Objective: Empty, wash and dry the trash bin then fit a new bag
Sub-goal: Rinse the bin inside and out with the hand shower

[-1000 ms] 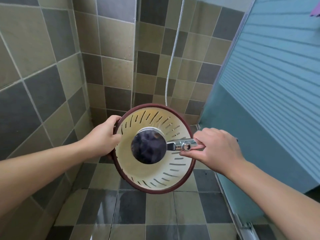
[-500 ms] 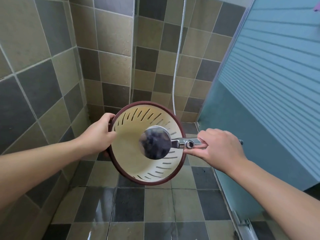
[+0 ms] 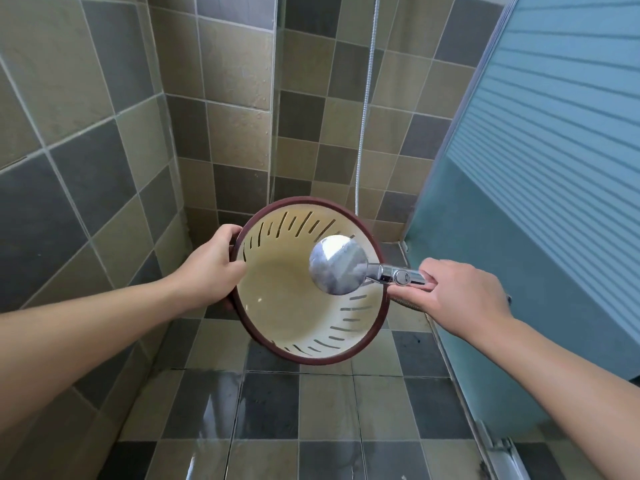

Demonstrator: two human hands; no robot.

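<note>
Forearms reach in from the bottom corners of the view, both bare, over a wet floor (image 3: 270, 410) of grey and tan tiles that shines with water. The left hand (image 3: 211, 268) grips the left edge of the trash bin (image 3: 287, 313), thumb curled over the dark red rim and the other fingers wrapped round the outside, hidden behind the wall. The bin is held off the floor and tipped so its mouth faces the camera; it is cream inside, with narrow slots cut through its wall (a solid base shows at the bottom). The right hand (image 3: 460, 296) holds the chrome handle of a shower head (image 3: 337, 265), fingers curled round the handle and close together. The round head hangs over the upper right part of the bin's mouth, its shiny back toward the camera, so whether water is flowing cannot be told. Behind the bin, a metal hose (image 3: 363, 133) runs up the tiled wall (image 3: 235, 81) in the corner. A frosted blue ribbed door panel (image 3: 554, 150) stands on the right.
</note>
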